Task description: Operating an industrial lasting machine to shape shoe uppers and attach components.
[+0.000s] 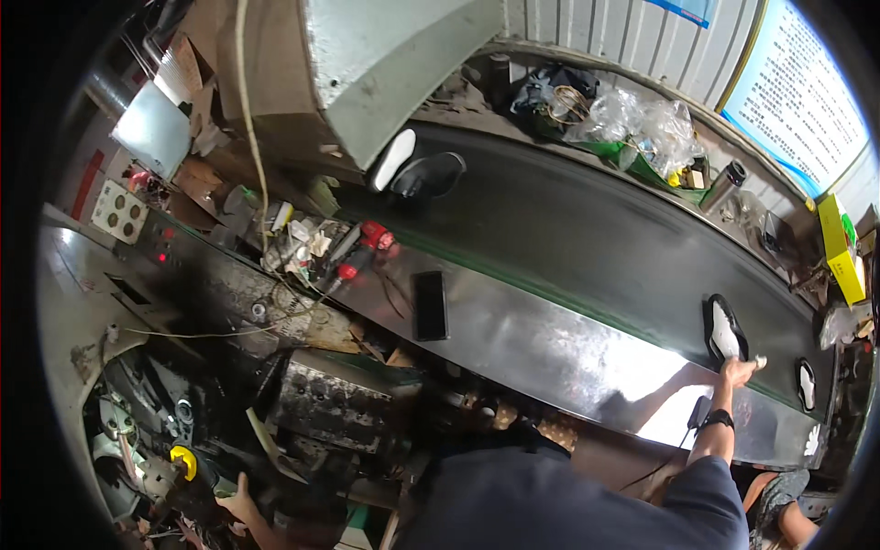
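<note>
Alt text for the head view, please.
A person's right hand touches a black-and-white shoe on a dark belt; the left hand is near a yellow machine part. A black phone lies on the metal ledge.

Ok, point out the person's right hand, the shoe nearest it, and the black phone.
Right hand point(737, 370): head view, middle of the hand.
Shoe point(724, 332): head view, on its white part.
Black phone point(430, 307): head view, middle of its dark face.

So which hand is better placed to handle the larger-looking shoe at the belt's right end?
Likely the right: the right hand is at the larger-looking shoe's near end, while the left hand is far off at lower left, near a yellow part.
</note>
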### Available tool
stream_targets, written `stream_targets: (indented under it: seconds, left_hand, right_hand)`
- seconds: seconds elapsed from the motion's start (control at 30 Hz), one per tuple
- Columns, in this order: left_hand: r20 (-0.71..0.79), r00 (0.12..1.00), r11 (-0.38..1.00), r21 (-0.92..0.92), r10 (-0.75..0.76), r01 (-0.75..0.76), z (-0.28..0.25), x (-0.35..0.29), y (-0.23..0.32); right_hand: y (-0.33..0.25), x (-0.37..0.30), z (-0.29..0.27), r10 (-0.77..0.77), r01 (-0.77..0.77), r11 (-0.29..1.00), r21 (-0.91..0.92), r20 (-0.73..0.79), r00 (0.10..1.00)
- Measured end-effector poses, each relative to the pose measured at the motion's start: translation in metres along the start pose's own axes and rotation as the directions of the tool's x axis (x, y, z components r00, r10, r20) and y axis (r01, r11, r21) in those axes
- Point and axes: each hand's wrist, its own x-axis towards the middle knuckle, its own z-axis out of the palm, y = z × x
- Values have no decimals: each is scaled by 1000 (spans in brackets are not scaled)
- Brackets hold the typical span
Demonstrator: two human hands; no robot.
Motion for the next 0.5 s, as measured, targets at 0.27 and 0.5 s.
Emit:
stream_targets:
  seconds: [0.27, 0.5]
  left_hand:
    - [368, 837, 652, -526, -406, 547, -14, -11, 71]
    - [775, 577, 387, -630, 257, 673, -17, -164, 201]
  right_hand:
    - [-187, -285, -18, -784, 80, 583, 808, 535, 316]
    - [-278, -498, -177, -563, -404, 824, 397, 498, -659]
